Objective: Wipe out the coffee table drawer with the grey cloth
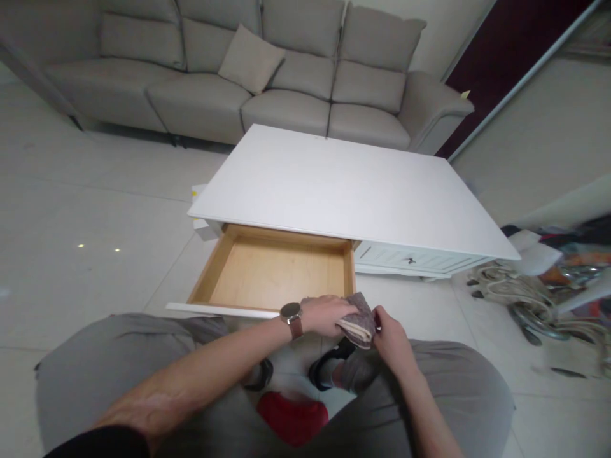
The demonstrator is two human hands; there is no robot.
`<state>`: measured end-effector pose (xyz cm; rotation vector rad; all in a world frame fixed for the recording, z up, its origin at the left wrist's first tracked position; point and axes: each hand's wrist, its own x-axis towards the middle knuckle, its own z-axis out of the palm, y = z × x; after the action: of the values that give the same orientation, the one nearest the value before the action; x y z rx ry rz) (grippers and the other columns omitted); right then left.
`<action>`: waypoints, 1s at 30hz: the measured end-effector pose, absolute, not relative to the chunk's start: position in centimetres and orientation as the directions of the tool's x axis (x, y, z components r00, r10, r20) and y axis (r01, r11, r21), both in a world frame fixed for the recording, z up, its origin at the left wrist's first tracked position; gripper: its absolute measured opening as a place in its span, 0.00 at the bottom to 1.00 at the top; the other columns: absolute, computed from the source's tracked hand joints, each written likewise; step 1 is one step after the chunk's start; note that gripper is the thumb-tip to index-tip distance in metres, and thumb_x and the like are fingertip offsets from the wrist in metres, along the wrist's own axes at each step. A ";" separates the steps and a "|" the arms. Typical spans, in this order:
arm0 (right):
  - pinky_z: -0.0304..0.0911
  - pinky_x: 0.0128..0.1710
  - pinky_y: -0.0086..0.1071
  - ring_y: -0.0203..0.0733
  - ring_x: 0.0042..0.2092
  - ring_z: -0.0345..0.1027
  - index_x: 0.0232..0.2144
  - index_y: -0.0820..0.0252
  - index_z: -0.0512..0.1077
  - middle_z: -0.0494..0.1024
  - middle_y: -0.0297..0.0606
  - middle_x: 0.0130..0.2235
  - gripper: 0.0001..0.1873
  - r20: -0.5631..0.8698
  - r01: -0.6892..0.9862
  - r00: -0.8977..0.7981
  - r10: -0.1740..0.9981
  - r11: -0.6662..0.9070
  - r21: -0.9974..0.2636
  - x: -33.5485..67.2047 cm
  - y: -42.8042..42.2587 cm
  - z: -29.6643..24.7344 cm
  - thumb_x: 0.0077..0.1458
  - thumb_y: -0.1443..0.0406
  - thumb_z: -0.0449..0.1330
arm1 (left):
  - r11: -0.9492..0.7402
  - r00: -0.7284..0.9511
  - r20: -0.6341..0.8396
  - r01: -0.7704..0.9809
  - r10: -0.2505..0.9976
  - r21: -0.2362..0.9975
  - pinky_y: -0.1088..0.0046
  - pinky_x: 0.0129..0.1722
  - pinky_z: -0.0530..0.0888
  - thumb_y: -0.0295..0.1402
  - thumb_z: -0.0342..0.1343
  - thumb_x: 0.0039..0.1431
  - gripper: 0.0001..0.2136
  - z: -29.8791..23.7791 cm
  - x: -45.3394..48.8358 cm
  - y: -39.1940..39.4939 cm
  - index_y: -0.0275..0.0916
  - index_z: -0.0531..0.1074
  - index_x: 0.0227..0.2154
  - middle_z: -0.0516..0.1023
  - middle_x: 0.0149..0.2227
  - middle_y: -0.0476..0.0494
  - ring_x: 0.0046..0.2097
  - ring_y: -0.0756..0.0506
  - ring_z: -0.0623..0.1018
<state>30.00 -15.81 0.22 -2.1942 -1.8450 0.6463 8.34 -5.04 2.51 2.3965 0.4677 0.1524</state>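
Cloth [359, 322], folded, sits between left hand [328, 314] and right hand [392, 340], left clasping it from above, right pinching its right edge. Open wooden drawer [277, 272] lies just ahead of the left hand; white table [348, 184] stands farther ahead of both hands.

Mottled grey-brown cloth [358, 318] with cream edge, tan drawer interior [281, 270], white table [344, 184]; taupe sofa [200, 98], grey trousers [468, 388]
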 end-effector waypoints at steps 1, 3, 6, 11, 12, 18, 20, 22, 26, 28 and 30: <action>0.51 0.32 0.29 0.41 0.33 0.67 0.36 0.55 0.62 0.74 0.35 0.31 0.10 -0.214 0.885 0.128 0.968 -0.209 -0.416 30.0 -15.7 0.4 0.52 0.72 0.55 | -0.720 0.928 -0.004 0.293 0.374 0.629 0.67 0.44 0.75 0.34 0.58 0.56 0.22 2.0 9.2 -5.5 0.46 0.71 0.55 0.82 0.49 0.42 0.47 0.40 0.81; 0.49 0.31 0.29 0.42 0.33 0.68 0.39 0.55 0.63 0.76 0.37 0.32 0.10 -0.232 0.885 0.144 0.962 -0.230 -0.405 29.9 -15.5 0.7 0.54 0.71 0.57 | -0.735 0.924 0.001 0.303 0.382 0.607 0.65 0.45 0.75 0.36 0.58 0.57 0.23 1.4 10.5 -5.9 0.46 0.70 0.57 0.81 0.49 0.41 0.47 0.38 0.81; 0.50 0.31 0.28 0.42 0.33 0.70 0.40 0.55 0.63 0.77 0.37 0.32 0.12 -0.251 0.883 0.156 0.955 -0.249 -0.397 29.9 -15.4 0.7 0.54 0.72 0.56 | -0.733 0.916 -0.033 0.340 0.399 0.589 0.67 0.41 0.75 0.38 0.56 0.60 0.17 1.2 11.0 -5.4 0.45 0.72 0.52 0.82 0.44 0.41 0.44 0.40 0.82; 0.58 0.35 0.30 0.41 0.35 0.72 0.42 0.53 0.64 0.78 0.34 0.35 0.17 -0.234 0.849 0.165 0.958 -0.258 -0.461 30.5 -15.6 -0.6 0.50 0.73 0.57 | -0.679 0.915 -0.122 0.370 0.384 0.634 0.71 0.36 0.72 0.38 0.57 0.60 0.12 2.0 7.2 -3.5 0.46 0.74 0.46 0.83 0.39 0.45 0.40 0.41 0.82; 0.59 0.36 0.31 0.41 0.35 0.72 0.42 0.53 0.64 0.78 0.35 0.37 0.17 -0.228 0.841 0.169 0.959 -0.261 -0.473 30.6 -15.6 -0.8 0.50 0.72 0.58 | -0.659 0.913 -0.149 0.380 0.380 0.649 0.72 0.37 0.72 0.37 0.58 0.59 0.11 2.2 5.8 -3.1 0.46 0.74 0.45 0.83 0.39 0.46 0.40 0.42 0.82; 0.61 0.37 0.32 0.42 0.36 0.74 0.42 0.53 0.65 0.80 0.35 0.37 0.16 -0.201 0.860 0.140 0.969 -0.220 -0.461 30.9 -15.7 -1.5 0.50 0.70 0.58 | -0.439 0.809 -0.362 0.564 0.463 0.699 0.74 0.41 0.71 0.32 0.64 0.49 0.16 3.7 -3.4 -1.2 0.49 0.78 0.43 0.84 0.40 0.52 0.42 0.44 0.81; 0.61 0.37 0.32 0.42 0.35 0.74 0.42 0.53 0.66 0.80 0.35 0.37 0.15 -0.199 0.869 0.123 0.972 -0.203 -0.452 31.0 -15.7 -1.6 0.51 0.71 0.58 | -0.415 0.771 -0.398 0.614 0.497 0.671 0.74 0.42 0.71 0.32 0.65 0.48 0.16 4.1 -5.3 -1.2 0.50 0.78 0.42 0.84 0.40 0.52 0.42 0.44 0.81; 0.60 0.36 0.33 0.43 0.35 0.74 0.39 0.53 0.67 0.80 0.36 0.36 0.12 -0.206 0.889 0.091 0.974 -0.172 -0.424 31.0 -15.6 -1.6 0.51 0.71 0.57 | -0.464 0.766 -0.384 0.626 0.516 0.626 0.73 0.42 0.72 0.34 0.64 0.50 0.15 4.3 -5.8 -1.8 0.49 0.78 0.42 0.84 0.39 0.51 0.42 0.43 0.81; 0.59 0.39 0.34 0.45 0.37 0.73 0.32 0.54 0.69 0.80 0.37 0.35 0.07 -0.219 0.939 0.019 0.975 -0.093 -0.332 30.9 -15.3 -1.5 0.52 0.71 0.56 | -0.616 0.781 -0.282 0.617 0.557 0.491 0.69 0.36 0.74 0.40 0.60 0.55 0.14 3.6 -1.9 -4.1 0.47 0.76 0.44 0.82 0.38 0.44 0.39 0.40 0.82; 0.58 0.39 0.34 0.46 0.38 0.74 0.32 0.55 0.70 0.81 0.39 0.35 0.07 -0.222 0.950 0.002 0.975 -0.071 -0.305 30.9 -15.2 -1.4 0.52 0.71 0.55 | -0.679 0.810 -0.184 0.571 0.557 0.461 0.67 0.36 0.75 0.40 0.57 0.57 0.15 2.8 2.0 -5.5 0.47 0.74 0.47 0.82 0.39 0.41 0.40 0.39 0.82; 0.58 0.37 0.34 0.47 0.37 0.75 0.34 0.55 0.71 0.81 0.40 0.35 0.09 -0.226 0.956 0.014 0.974 -0.079 -0.283 31.0 -15.1 -1.4 0.53 0.71 0.55 | -0.740 0.851 -0.063 0.488 0.522 0.463 0.65 0.38 0.76 0.41 0.56 0.59 0.15 1.9 6.1 -6.6 0.45 0.73 0.48 0.82 0.39 0.40 0.43 0.38 0.82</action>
<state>30.96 -15.10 -1.39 -2.2005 -2.0970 0.5644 6.09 -6.60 1.90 2.5534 0.7422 0.0972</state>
